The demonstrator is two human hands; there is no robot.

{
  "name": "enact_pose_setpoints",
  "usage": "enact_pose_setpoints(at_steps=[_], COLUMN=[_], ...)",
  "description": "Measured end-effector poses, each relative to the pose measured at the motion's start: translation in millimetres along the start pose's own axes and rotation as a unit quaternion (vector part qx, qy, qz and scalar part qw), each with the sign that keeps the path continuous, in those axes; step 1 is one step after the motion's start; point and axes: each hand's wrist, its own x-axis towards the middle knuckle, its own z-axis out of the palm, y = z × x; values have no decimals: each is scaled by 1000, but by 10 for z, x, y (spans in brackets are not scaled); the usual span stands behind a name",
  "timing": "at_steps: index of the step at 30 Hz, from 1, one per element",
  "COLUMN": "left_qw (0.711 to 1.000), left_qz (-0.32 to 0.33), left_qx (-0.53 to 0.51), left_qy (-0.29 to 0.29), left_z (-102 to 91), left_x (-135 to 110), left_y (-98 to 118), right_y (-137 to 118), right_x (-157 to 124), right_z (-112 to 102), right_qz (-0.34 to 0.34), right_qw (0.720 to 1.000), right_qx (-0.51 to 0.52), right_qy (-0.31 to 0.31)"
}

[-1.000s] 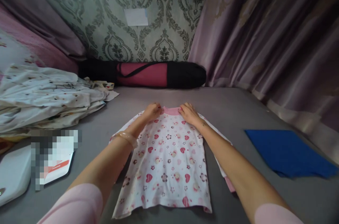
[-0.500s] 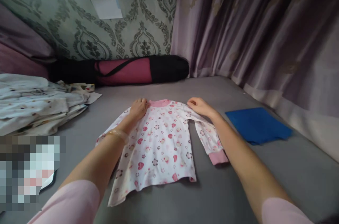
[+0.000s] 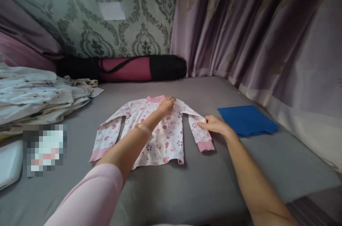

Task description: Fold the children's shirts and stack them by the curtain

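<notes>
A child's long-sleeved shirt (image 3: pixel 157 140), white with pink hearts and flowers, lies spread on a grey sheet. Its collar and cuffs are pink, and both sleeves slant down toward me. My left hand (image 3: pixel 167 105) reaches across the front and has its fingers closed on the cloth at the shoulder, just right of the collar. At the outer edge of the right-hand sleeve, my right hand (image 3: pixel 216 124) pinches the fabric, thumb on top, above the cuff. My left forearm, wearing a bangle (image 3: pixel 143 130), hides part of the shirt's front.
A folded blue cloth (image 3: pixel 247 121) lies right of my right hand. White patterned fabric (image 3: pixel 40 94) is heaped at left, near a white object (image 3: pixel 9 163) and a blurred-out patch. Against the wall rests a black and maroon long bag (image 3: pixel 125 69); curtains (image 3: pixel 229 30) hang at right.
My left hand has crossed from the left shoulder to right of the collar. My right hand has come down from the shoulder to the sleeve. The left-hand sleeve now shows, laid out.
</notes>
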Motion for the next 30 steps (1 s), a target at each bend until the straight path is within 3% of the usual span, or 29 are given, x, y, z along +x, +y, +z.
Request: enact_pose_setpoints(at_steps=[5,8,10,12,15,17,20,23,30], left_qw=[999,998,998,997,995,995,995,996,998], left_qz=[-15,-34,-56,-75,-86,-87,-82,-69,-55], left_qx=[-13,-11,0,16,33,40,53,49,11], left_qy=[42,46,32,5,-26,-22,10,27,-9], left_z=[281,340,346,337,314,295,266,246,266], left_x=[-12,-42,-54,-62,-71,-82,-103,-111,-87], left_y=[15,11,29,58,105,130,156,166,129], right_y=[34,23,21,55,193,309,448,519,498], right_x=[-41,-92,-131,-166,-185,-174,-138,-102,-65], right_z=[21,-64,-119,-142,-140,-155,-208,-211,-102], right_qz=[-82,-91,-115,-150,-160,-144,-79,-10,20], right_qw=[990,953,918,919,959,972,963,936,929], right_qx=[52,70,21,-57,-123,-108,-109,-182,-264], right_qy=[102,281,379,361,201,151,235,300,258])
